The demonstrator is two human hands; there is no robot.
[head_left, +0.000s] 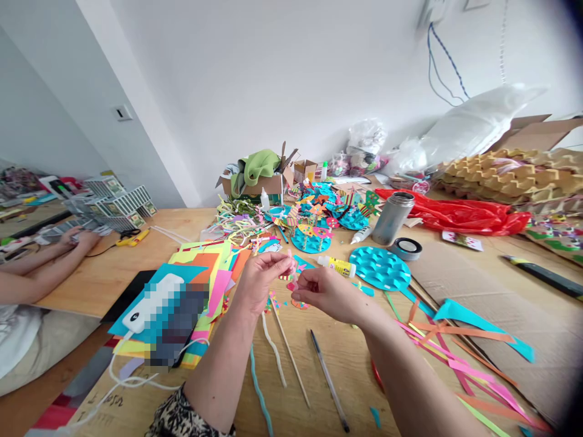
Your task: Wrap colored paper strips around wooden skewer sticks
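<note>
My left hand [266, 276] is closed in a pinch, thumb against forefinger, on a small pale pink piece whose kind I cannot make out. Close beside it, my right hand [325, 292] has its fingers curled together near the same piece; what they grip is mostly hidden. Small bright paper cut-outs lie under both hands. A yellow-labelled glue bottle [339, 266] rests just beyond my right hand. Nearer to me are a thin wooden stick [290, 355], a white yarn strand [273, 343], a blue yarn strand [259, 388] and a pen [328, 379].
A blue egg-tray disc [380, 268] lies by a steel flask [394, 218]. Coloured paper sheets [223, 282], a white power bank [155, 302] and a cable are at left. Paper strips [473, 364] and a cutter knife [544, 276] lie right. A co-worker's hands [79, 240] work at far left.
</note>
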